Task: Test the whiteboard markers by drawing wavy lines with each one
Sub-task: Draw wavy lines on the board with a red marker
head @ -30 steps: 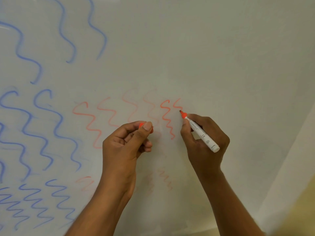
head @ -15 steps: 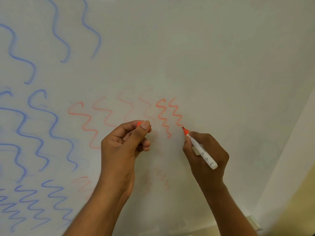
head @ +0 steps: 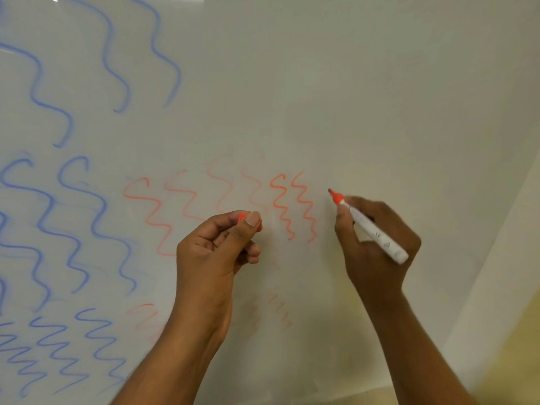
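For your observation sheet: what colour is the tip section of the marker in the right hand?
Orange, on the marker; head view, the only one, shows it.

My right hand [head: 377,244] is raised in front of me, fingers curled, pinching the orange marker [head: 368,226] with its tip pointing up and left. My left hand [head: 213,252] is held beside it, fingers curled in, thumb pressed over the orange cap [head: 242,218]. Both forearms reach up from below.

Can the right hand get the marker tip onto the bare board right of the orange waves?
Probably yes. The right hand holds the marker with its tip just right of the orange waves, and nothing lies across the bare board there.
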`<action>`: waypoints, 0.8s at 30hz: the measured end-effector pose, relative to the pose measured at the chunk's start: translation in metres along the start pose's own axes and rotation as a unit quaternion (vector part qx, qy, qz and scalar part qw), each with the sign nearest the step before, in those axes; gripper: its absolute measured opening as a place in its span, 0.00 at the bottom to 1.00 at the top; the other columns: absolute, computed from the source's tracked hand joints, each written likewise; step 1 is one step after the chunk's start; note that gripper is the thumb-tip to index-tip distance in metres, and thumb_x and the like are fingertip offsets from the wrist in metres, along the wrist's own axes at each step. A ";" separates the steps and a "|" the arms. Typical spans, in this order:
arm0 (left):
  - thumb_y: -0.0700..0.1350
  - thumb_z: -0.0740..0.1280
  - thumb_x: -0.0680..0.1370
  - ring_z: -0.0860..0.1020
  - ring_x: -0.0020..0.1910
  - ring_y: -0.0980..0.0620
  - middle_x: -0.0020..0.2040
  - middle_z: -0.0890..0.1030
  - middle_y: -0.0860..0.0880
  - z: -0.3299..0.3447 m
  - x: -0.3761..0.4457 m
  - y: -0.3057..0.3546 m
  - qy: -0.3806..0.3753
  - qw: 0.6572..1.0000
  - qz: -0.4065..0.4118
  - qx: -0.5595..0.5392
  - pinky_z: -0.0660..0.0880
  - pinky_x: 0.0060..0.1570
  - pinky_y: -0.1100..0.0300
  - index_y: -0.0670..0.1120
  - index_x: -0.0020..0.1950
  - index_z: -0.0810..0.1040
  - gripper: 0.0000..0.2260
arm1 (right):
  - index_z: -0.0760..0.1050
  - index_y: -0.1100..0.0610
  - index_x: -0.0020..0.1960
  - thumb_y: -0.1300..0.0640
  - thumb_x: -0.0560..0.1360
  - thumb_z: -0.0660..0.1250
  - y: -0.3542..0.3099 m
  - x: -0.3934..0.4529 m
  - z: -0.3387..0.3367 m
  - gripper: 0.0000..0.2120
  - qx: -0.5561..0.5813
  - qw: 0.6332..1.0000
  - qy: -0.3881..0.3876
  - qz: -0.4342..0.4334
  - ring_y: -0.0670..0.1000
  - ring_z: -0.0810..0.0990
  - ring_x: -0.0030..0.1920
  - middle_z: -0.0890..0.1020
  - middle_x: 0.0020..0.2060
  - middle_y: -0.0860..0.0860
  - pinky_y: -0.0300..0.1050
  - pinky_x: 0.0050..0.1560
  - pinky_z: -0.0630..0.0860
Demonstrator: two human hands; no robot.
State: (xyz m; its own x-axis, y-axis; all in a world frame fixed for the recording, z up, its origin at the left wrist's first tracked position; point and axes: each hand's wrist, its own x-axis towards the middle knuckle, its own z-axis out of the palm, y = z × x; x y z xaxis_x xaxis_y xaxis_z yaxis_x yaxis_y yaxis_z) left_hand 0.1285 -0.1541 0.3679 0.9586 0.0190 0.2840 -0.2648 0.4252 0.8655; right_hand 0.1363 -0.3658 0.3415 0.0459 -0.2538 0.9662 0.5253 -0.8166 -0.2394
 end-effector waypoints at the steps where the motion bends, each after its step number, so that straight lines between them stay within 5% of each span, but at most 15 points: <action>1: 0.47 0.75 0.71 0.77 0.33 0.51 0.43 0.86 0.46 0.000 -0.001 -0.001 -0.001 1.000 0.000 0.001 0.78 0.38 0.60 0.41 0.51 0.85 0.12 | 0.86 0.64 0.51 0.65 0.78 0.75 0.000 0.010 0.003 0.03 0.003 1.000 0.010 -0.002 0.47 0.86 0.44 0.86 0.46 0.50 0.38 0.47 0.79; 14: 0.46 0.75 0.71 0.76 0.33 0.51 0.43 0.86 0.46 -0.003 -0.004 -0.004 0.002 1.000 -0.001 0.007 0.78 0.38 0.60 0.41 0.52 0.85 0.13 | 0.85 0.63 0.49 0.63 0.78 0.75 0.010 0.000 0.011 0.03 -0.010 0.999 -0.014 0.027 0.49 0.84 0.38 0.86 0.41 0.53 0.44 0.39 0.79; 24: 0.46 0.75 0.71 0.76 0.33 0.51 0.43 0.86 0.45 0.001 -0.005 -0.009 -0.005 1.000 -0.005 0.001 0.78 0.37 0.61 0.41 0.51 0.85 0.12 | 0.86 0.63 0.48 0.63 0.77 0.76 0.020 -0.022 -0.006 0.02 -0.026 0.997 -0.060 0.047 0.46 0.83 0.38 0.86 0.40 0.51 0.35 0.41 0.76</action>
State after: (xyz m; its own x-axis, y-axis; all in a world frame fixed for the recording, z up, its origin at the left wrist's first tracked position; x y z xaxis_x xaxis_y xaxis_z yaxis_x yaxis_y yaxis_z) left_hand 0.1258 -0.1592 0.3593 0.9603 0.0056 0.2790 -0.2550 0.4237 0.8692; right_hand 0.1406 -0.3798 0.3152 0.1952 -0.2691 0.9431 0.4697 -0.8185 -0.3307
